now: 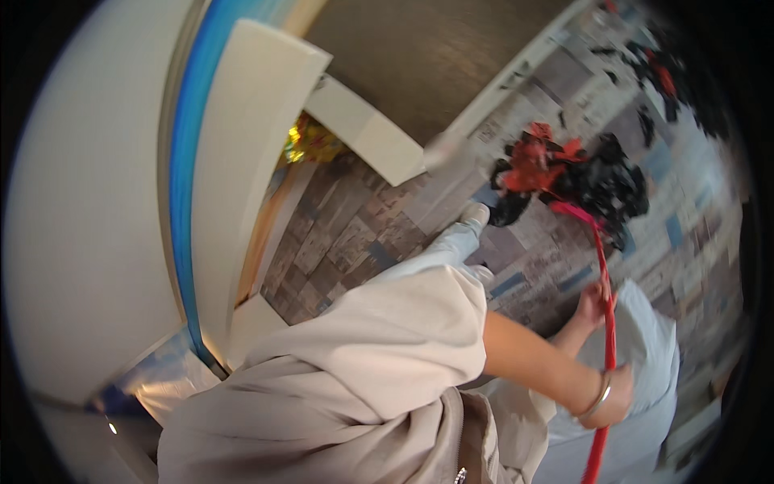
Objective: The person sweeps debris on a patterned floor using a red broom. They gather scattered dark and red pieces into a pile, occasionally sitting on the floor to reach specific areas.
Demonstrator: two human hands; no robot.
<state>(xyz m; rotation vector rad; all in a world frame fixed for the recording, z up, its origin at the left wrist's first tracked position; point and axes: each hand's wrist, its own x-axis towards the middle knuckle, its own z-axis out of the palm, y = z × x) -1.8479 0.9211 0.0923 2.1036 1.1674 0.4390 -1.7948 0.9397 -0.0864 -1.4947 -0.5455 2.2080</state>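
A long, narrow red strip (pixel 609 339) of thin, limp material, perhaps plastic or rubber, runs from a floor pile down past my knee. My left hand (pixel 611 396), with a metal bangle at its wrist, is closed around its lower part. Farther up the strip, my right hand (pixel 595 307) grips it between the fingers; its forearm passes behind my left one. The strip's pink upper end (pixel 574 212) touches a crumpled heap of glossy black pieces (pixel 608 178) and red pieces (pixel 535 160). Whether these are deflated balloons or plastic film I cannot tell.
More black and red scraps (pixel 665 75) lie on the patchwork-patterned floor (pixel 338 242). At left stand white panels (pixel 242 121) with a blue edge strip (pixel 181 212). Shiny gold material (pixel 296 145) shows behind a white board (pixel 369 130). My shoe (pixel 476 213) is near the heap.
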